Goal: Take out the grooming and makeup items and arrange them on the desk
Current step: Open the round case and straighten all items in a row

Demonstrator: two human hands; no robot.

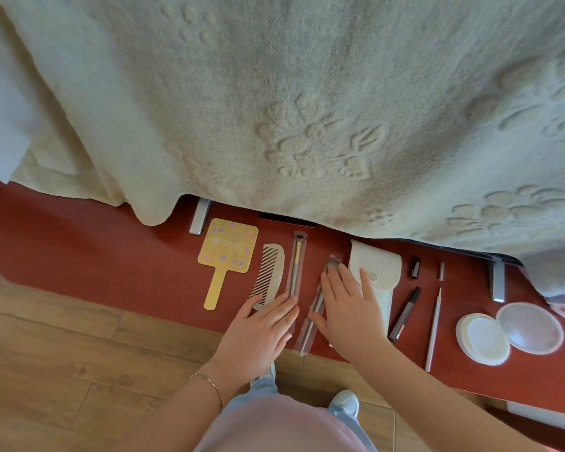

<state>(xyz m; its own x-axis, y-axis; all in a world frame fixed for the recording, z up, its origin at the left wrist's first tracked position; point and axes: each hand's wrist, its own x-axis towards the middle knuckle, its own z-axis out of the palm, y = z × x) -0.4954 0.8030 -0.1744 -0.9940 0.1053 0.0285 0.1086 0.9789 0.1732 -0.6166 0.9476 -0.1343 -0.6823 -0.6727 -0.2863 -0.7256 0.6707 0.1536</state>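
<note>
Resting flat near the desk's (118, 256) front edge — left hand (258, 331) touching one sleeved brush (295, 265), right hand (349, 308) covering another brush (313, 318) — fingers straight, slightly spread.

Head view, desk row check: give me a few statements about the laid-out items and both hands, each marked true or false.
1. The yellow hand mirror lies at the left end of the row. True.
2. The comb lies to the right of the white pouch. False: it lies left of it, beside the mirror.
3. Both hands rest flat with straight fingers, the left hand and right hand each on a packaged brush. True.
4. The round compact is closed. False: it lies open, both halves showing.
5. The black cap sits on the pen-like stick. False: it lies apart.
</note>
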